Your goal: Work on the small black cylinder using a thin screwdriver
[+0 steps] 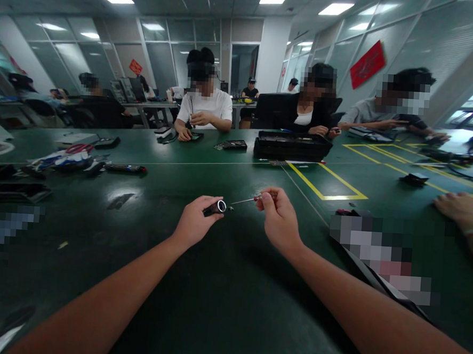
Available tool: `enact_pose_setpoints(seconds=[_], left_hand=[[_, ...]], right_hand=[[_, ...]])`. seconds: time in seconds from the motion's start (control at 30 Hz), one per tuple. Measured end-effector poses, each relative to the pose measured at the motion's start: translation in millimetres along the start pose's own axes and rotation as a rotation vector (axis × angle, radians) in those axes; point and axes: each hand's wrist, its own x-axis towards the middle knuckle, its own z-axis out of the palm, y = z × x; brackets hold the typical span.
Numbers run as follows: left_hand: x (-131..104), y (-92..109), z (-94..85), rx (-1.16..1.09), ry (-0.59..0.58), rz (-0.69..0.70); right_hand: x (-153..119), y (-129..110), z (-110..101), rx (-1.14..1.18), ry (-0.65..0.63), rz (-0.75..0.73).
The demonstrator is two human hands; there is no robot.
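left grip [196, 220] clamped round black tube [211, 210]; right grip [277, 214] pinching screwdriver [256, 198]; tip near tube's rim

One screwdriver [255, 198], one dark tube [211, 211], three people [206, 108] across the table [216, 314], apparently one pair of scissors [80, 147]

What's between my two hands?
In the head view, a screwdriver shaft points from your right hand toward the black cylinder in your left hand; a small piece shows near its tip.

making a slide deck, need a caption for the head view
At a green table, left hand holds a dark cylinder, right hand points a slim screwdriver toward its bright-rimmed end.
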Motion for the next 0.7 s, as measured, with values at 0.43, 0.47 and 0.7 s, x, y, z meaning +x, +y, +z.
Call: enact_pose_setpoints(seconds=[0.43, 0.47, 0.7], left_hand=[[-2, 1, 2.3, -0.238, 0.045, -0.112], [-4, 5, 0.8, -0.223, 0.029, -0.104], [-10, 25, -6.1, 0.053, -0.251, 0.007]], right_hand=[[-1, 0, 1, 0.044, 0.055, -0.004], [-1, 0, 1, 0.048, 0.052, -0.002], [-1, -1, 1, 0.056, 0.036, 0.001]])
